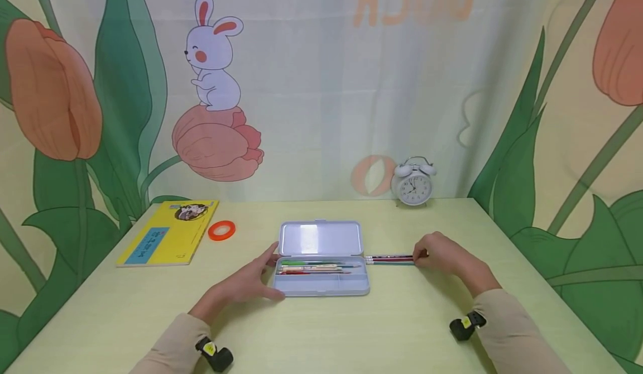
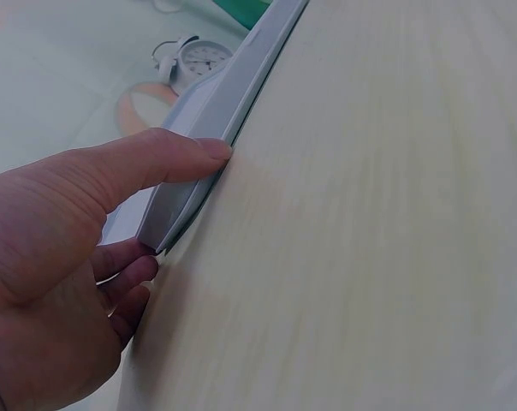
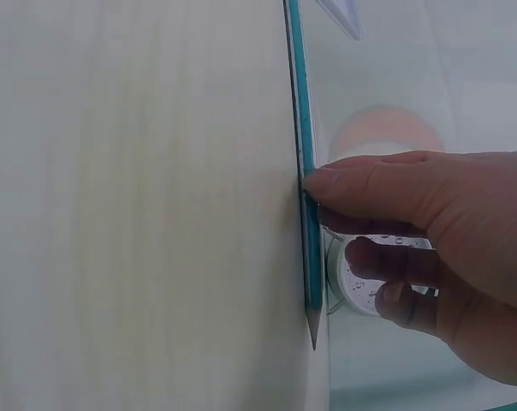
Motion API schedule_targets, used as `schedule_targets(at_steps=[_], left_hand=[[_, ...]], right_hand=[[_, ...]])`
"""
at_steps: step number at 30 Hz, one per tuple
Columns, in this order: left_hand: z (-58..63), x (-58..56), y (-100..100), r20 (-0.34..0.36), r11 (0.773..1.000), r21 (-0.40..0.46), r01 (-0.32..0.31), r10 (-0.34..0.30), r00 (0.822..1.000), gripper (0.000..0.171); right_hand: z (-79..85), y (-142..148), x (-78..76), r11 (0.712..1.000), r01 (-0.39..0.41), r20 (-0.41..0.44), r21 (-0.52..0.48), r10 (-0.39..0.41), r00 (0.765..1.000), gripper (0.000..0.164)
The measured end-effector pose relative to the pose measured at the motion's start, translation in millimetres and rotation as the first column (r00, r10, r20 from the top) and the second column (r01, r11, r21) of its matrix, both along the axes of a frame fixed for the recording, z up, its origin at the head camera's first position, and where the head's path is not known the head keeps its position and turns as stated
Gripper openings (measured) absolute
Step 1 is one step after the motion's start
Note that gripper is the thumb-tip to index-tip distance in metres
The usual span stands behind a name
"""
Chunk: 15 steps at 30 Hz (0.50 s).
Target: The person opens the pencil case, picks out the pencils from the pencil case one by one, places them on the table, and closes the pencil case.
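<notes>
A pale blue-grey pencil case (image 1: 307, 286) lies open on the table, its lid (image 1: 341, 241) folded back. Several pens and pencils (image 1: 311, 268) sit in its rear compartment. My left hand (image 1: 241, 280) holds the case's left end, thumb (image 2: 181, 159) against the front wall and other fingers round the end. To the right of the case, my right hand (image 1: 444, 255) pinches a small bundle of pencils (image 1: 389, 259) lying parallel to the table's back edge. In the right wrist view the nearest is a teal pencil (image 3: 302, 94), its sharpened tip pointing away from the case.
At the back left lies a yellow book (image 1: 173, 234), with an orange ring-shaped roll (image 1: 221, 236) next to it. A white alarm clock (image 1: 414, 187) stands at the back right, before a printed curtain (image 1: 311, 111). The pale table (image 1: 331, 335) extends in front of the case.
</notes>
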<state>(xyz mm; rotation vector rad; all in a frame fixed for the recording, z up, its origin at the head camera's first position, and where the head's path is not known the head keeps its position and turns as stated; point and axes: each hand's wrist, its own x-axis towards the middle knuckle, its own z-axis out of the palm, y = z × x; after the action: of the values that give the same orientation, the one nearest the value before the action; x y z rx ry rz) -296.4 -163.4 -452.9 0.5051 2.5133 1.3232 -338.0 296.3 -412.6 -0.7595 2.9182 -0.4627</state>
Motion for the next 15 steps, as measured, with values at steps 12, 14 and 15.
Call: schedule_targets(at_steps=[12, 14, 15], left_hand=[[1.3, 1.4, 0.7, -0.016, 1.000, -0.009, 0.007, -0.007, 1.000, 0.116], [1.6, 1.5, 1.0, -0.014, 1.000, -0.008, 0.005, -0.005, 1.000, 0.115], [1.4, 1.3, 1.1, -0.012, 1.000, -0.006, 0.004, -0.004, 1.000, 0.115]], right_hand=[[2.5, -3.5, 2.4, 1.000, 0.005, 0.009, 0.004, -0.005, 1.000, 0.010], [3.1, -3.9, 3.2, 1.000, -0.003, 0.007, 0.005, 0.003, 1.000, 0.010], [3.3, -4.1, 3.7, 1.000, -0.001, 0.011, 0.003, 0.001, 1.000, 0.010]])
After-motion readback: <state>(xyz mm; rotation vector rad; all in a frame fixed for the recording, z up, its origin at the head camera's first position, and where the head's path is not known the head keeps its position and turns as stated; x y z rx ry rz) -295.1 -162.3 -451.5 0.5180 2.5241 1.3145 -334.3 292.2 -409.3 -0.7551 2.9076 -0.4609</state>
